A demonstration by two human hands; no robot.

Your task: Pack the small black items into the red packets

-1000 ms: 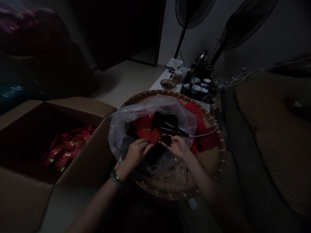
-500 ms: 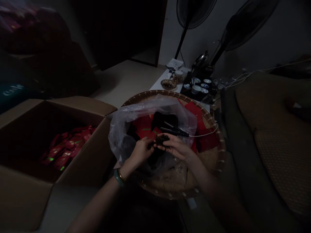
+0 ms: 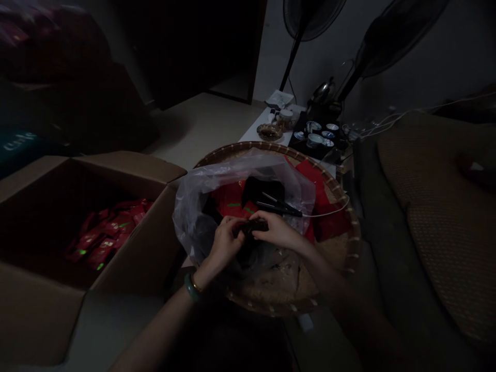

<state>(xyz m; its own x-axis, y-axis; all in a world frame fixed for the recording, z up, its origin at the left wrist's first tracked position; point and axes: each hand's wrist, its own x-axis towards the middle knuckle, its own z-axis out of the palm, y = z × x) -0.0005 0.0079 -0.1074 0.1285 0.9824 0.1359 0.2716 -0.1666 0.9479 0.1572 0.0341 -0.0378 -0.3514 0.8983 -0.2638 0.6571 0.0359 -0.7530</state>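
Observation:
My left hand point(image 3: 227, 240) and my right hand point(image 3: 279, 231) meet over an open clear plastic bag point(image 3: 194, 201). Between them is a dark brown, crumbly-looking clump point(image 3: 258, 226); its kind is too dark to make out. The fingers of both hands are closed around it. Just beyond lies a black tong-like tool point(image 3: 281, 207) with a white cord, beside a black object point(image 3: 263, 188). Red packets point(image 3: 230, 199) show inside the bag. Everything rests on a round woven bamboo tray point(image 3: 337, 250), with more red packaging point(image 3: 320, 191) at its right.
An open cardboard box point(image 3: 127, 165) at left holds several red packets point(image 3: 110, 235). Behind the tray, a low table carries a glass ashtray point(image 3: 269, 132) and small cups point(image 3: 314, 139). Two stand fans point(image 3: 313, 20) are at the back. A woven mat point(image 3: 442, 217) covers the seat at right.
My right hand has turned from palm up, with the clump showing on its fingers, to knuckles up over it. The hands have drawn closer together around the clump.

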